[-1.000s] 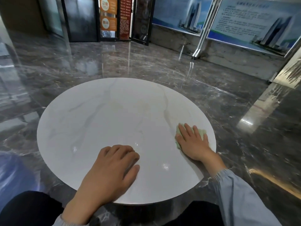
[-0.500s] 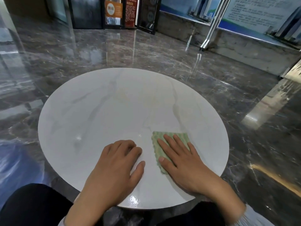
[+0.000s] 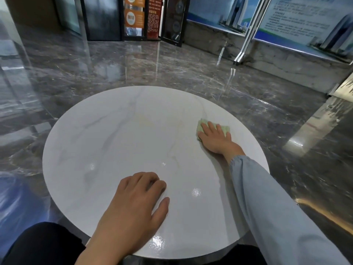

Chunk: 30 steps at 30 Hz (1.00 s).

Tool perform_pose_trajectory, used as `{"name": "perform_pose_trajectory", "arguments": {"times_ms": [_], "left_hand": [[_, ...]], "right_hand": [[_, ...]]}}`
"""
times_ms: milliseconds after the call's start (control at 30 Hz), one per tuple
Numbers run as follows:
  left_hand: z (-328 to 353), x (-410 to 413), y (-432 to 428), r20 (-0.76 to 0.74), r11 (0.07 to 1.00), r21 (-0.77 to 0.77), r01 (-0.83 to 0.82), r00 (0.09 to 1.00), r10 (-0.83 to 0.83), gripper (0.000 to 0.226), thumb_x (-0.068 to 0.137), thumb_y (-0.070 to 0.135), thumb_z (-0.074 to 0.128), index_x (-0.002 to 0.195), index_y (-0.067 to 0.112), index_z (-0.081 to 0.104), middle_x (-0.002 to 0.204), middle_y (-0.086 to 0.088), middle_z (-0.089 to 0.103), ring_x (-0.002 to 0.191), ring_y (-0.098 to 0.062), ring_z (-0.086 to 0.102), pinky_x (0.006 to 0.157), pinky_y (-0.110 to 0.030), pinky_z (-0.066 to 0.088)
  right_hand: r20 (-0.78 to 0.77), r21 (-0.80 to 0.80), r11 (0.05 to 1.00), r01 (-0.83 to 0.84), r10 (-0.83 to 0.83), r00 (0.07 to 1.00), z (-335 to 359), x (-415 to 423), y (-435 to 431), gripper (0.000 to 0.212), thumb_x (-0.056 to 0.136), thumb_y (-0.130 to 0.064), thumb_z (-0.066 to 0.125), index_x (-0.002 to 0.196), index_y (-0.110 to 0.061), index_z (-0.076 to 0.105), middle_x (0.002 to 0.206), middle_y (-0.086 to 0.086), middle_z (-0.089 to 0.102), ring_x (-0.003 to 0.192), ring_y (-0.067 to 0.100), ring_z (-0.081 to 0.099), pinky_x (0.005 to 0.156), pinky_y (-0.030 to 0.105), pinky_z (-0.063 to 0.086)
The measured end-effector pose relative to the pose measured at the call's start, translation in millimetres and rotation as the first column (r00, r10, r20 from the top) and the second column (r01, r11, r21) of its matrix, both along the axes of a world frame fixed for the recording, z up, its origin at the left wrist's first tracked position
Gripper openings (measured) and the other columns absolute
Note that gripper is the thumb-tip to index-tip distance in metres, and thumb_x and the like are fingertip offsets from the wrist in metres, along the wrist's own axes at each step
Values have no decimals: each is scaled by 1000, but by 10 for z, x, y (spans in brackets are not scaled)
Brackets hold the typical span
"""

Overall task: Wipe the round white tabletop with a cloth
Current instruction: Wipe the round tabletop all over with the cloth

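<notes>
The round white tabletop (image 3: 122, 142) with faint grey veins fills the middle of the view. A small pale green cloth (image 3: 201, 125) lies flat on its far right part. My right hand (image 3: 215, 139) presses on the cloth with straight fingers, covering most of it; only the cloth's far edges show. My left hand (image 3: 133, 205) rests on the near part of the tabletop, fingers bent at the knuckles, holding nothing.
A glossy dark marble floor (image 3: 172, 69) surrounds the table. Glass doors and orange signs (image 3: 134, 18) stand at the back, poster panels (image 3: 305, 22) along the right wall. My dark trouser leg (image 3: 38, 243) shows at the near left edge.
My right hand slid the cloth from the table's near middle, beside my left hand, out to the far right. My left hand stayed in place.
</notes>
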<state>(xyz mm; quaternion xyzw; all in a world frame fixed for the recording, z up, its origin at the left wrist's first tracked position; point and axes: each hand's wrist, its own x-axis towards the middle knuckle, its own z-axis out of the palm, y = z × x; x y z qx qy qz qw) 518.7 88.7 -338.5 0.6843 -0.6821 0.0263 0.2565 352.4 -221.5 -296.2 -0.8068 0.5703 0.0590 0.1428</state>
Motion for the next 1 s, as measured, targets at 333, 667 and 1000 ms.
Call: {"name": "perform_pose_trajectory", "arguments": {"times_ms": [333, 667, 1000], "left_hand": [[-27, 2, 11, 20, 999, -33, -1, 1000, 1, 19, 94, 45, 55, 106, 33, 63, 112, 15, 55, 108, -16, 59, 97, -34, 37], [-7, 23, 15, -1, 1000, -22, -3, 1000, 3, 17, 97, 46, 54, 107, 34, 62, 113, 18, 55, 110, -12, 56, 97, -32, 39], [-19, 12, -28, -2, 998, -55, -7, 1000, 7, 16, 96, 44, 55, 103, 33, 63, 109, 16, 55, 106, -12, 56, 94, -32, 42]], "right_hand": [[11, -18, 910, -413, 413, 910, -32, -502, 2010, 60, 102, -66, 1, 158, -53, -16, 161, -29, -34, 143, -3, -42, 123, 40, -22], [-24, -12, 985, -173, 173, 985, -58, -202, 820, 63, 106, -61, 17, 162, -46, -6, 171, -18, -17, 157, 12, -19, 125, 50, -11], [-17, 64, 983, -169, 171, 985, 27, 453, 817, 67, 106, -60, 14, 164, -37, -13, 170, -8, -25, 156, 23, -27, 123, 56, -16]]}}
